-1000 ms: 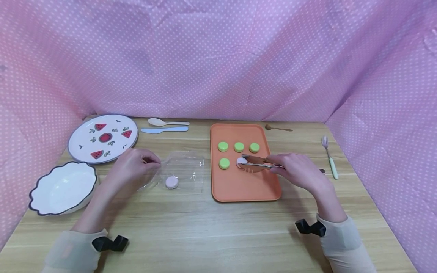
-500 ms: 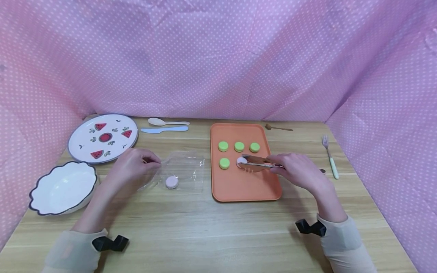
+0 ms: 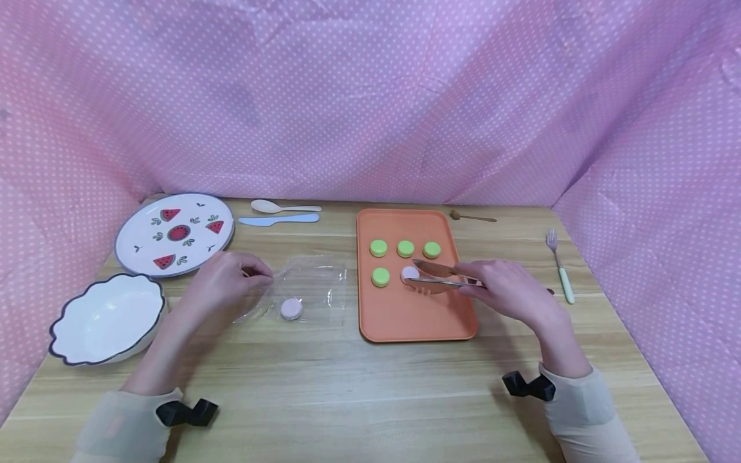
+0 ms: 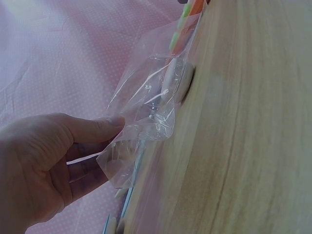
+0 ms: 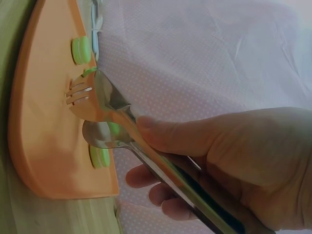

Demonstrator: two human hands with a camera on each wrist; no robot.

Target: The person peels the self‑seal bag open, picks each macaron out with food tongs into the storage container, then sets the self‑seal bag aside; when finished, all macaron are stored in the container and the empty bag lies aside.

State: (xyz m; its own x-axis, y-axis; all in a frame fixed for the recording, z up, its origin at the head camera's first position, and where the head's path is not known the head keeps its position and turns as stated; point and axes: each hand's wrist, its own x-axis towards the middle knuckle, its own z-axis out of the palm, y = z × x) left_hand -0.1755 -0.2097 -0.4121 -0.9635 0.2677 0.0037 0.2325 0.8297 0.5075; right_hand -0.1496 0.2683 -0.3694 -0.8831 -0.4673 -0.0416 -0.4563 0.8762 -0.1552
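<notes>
In the head view my left hand (image 3: 228,283) pinches the edge of a clear plastic bag (image 3: 330,273) at left of centre. A pale pink macaron (image 3: 291,308) lies in the bag. The left wrist view shows thumb and fingers on the bag's corner (image 4: 122,156). My right hand (image 3: 500,289) grips metal serving tongs (image 3: 446,283), one end a fork and the other a spoon, as the right wrist view shows. The tong ends stand slightly apart at a second pale pink macaron (image 3: 408,273) on the orange tray (image 3: 417,321). Several green macarons (image 3: 405,249) sit around it.
A watermelon-patterned plate (image 3: 145,222) and a scalloped white bowl (image 3: 110,318) stand at the left. A cream spoon (image 3: 266,206) and a blue knife (image 3: 278,220) lie at the back. Right of the tray are a honey dipper (image 3: 471,218) and a green-handled fork (image 3: 564,283).
The tong ends have spread slightly apart at the pink macaron, and my right hand has shifted a little to the right. My left hand and the bag have not visibly moved.
</notes>
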